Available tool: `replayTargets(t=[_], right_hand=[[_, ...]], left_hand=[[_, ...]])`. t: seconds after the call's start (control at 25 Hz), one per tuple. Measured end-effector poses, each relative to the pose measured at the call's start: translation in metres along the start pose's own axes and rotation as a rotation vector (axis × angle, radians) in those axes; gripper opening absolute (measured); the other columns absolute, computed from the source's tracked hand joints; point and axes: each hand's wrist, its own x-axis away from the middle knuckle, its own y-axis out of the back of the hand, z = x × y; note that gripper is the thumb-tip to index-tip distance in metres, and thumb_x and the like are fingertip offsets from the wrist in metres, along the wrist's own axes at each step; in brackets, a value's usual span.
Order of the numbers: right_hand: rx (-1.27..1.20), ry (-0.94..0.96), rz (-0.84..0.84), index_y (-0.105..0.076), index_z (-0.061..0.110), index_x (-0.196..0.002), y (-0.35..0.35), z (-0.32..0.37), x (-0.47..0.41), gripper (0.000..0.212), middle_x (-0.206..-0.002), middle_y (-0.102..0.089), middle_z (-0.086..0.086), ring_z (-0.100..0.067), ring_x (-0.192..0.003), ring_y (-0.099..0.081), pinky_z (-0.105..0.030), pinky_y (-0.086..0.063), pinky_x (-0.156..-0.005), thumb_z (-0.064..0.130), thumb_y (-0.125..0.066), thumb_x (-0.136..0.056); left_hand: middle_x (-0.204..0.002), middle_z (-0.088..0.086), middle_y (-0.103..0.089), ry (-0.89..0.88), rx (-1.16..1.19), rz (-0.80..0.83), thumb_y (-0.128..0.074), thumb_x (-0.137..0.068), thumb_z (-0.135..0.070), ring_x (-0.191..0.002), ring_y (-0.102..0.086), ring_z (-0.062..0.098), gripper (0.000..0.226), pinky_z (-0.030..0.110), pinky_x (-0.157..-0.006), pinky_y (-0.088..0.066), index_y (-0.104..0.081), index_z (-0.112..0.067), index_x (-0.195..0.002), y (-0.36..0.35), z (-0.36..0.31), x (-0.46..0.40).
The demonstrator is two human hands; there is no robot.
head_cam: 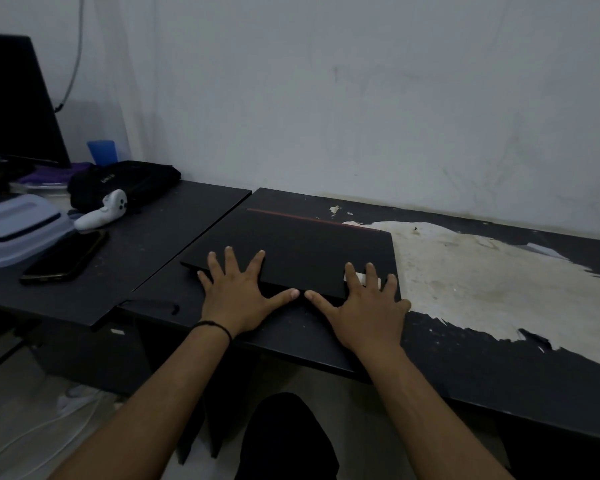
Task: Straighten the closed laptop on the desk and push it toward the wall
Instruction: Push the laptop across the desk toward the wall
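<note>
A closed black laptop (302,247) with a thin red strip along its far edge lies on the dark desk (482,368), slightly skewed to the wall. My left hand (239,292) rests flat on its near left part, fingers spread. My right hand (364,303) lies flat on its near right corner, fingers spread over a small white sticker. Both thumbs point toward each other at the laptop's near edge. A strip of desk separates the laptop's far edge from the white wall (361,98).
A large patch of peeled, pale surface (492,282) spreads right of the laptop. On the left desk lie a phone (65,256), a white controller (101,211), a black bag (125,181), a grey case (18,230), a blue cup (102,152) and a monitor (14,102).
</note>
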Motion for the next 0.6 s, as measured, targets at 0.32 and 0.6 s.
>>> replayTargets(t=[0.32,0.6], right_hand=[[0.000,-0.032,-0.021,-0.019,0.034,-0.155,-0.011,0.005,-0.045,0.109,-0.165,-0.015,-0.007,-0.042,-0.146,-0.010,-0.063,-0.023,-0.107,0.099,-0.015,-0.067],[-0.010,-0.018,-0.041,-0.024,0.035,-0.154,-0.029,0.001,-0.118,0.109,-0.163,-0.021,-0.006,-0.041,-0.145,-0.014,-0.061,-0.023,-0.105,0.099,-0.017,-0.066]], left_hand=[[-0.164,0.016,0.009,0.010,0.018,0.095,-0.032,-0.057,-0.100,-0.146,0.016,0.046,0.115,0.065,-0.116,0.002,-0.007,-0.043,-0.154,0.002,-0.013,-0.053],[-0.165,0.016,0.005,0.049,0.051,0.072,-0.030,-0.057,-0.100,-0.147,0.014,0.044,0.113,0.064,-0.117,0.002,-0.013,-0.043,-0.154,-0.014,-0.034,-0.123]])
